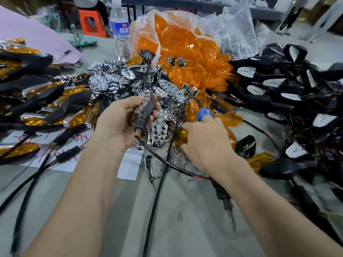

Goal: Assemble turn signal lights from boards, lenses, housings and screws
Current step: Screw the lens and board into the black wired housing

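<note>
Grey tabletop is buried in parts around both hands. A black stalk (pixel 143 115) is gripped in the left hand (pixel 122 117), brass end toward the wearer. A blue-handled driver (pixel 204 114) is held in the right hand (pixel 202 143), which is lowered just beside the loose screws (pixel 174 158). The driver's cord (pixel 157 191) is looped between the wrists; it could be snagged there and the screws scattered. Beyond the hands, orange lenses (pixel 185 52) are spilled from an open clear bag (pixel 156 51). Farther right, a second bag's (pixel 235 30) contents cannot be made out.
</note>
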A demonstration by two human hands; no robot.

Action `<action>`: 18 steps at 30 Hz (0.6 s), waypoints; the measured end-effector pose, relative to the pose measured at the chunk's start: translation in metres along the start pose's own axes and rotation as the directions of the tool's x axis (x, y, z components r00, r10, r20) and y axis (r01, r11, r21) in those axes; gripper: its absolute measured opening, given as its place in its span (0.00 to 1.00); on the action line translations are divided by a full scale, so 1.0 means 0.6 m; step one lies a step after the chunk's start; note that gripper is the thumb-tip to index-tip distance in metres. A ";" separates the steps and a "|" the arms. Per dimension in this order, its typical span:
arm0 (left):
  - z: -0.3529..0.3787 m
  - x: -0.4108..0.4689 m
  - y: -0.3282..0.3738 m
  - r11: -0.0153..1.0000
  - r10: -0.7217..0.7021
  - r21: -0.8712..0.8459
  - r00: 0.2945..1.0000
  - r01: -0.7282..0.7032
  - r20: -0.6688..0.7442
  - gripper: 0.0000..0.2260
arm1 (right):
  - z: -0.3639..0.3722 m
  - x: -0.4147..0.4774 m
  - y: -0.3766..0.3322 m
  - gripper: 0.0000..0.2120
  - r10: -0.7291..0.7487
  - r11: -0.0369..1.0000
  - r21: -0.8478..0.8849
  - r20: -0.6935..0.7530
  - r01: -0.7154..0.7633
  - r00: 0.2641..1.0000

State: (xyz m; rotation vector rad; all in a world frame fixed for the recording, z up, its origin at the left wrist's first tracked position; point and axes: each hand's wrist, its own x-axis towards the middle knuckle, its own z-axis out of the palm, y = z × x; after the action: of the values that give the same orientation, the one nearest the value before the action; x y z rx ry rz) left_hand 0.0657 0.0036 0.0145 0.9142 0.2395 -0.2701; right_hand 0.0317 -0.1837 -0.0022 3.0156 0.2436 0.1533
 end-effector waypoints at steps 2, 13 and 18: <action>0.001 0.004 -0.003 0.998 0.031 -0.047 0.998 -0.034 -0.059 0.12 | 0.004 -0.004 0.009 0.12 0.027 0.995 0.092 -0.014 -0.026 1.000; 0.003 0.023 -0.042 0.785 0.365 0.586 0.915 -0.203 -0.172 0.21 | -0.030 -0.016 0.062 0.11 0.229 0.583 0.812 -0.136 -0.024 0.964; 0.025 0.025 -0.055 0.835 0.274 0.510 0.960 -0.209 -0.056 0.10 | -0.057 0.003 0.079 0.15 -0.010 0.343 0.939 0.031 -0.026 0.999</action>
State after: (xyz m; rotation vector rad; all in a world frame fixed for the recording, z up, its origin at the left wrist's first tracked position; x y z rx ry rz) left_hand 0.0703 -0.0295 -0.0061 1.4708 0.1687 -0.0316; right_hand 0.0371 -0.2266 0.0372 4.2168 0.4429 -0.0971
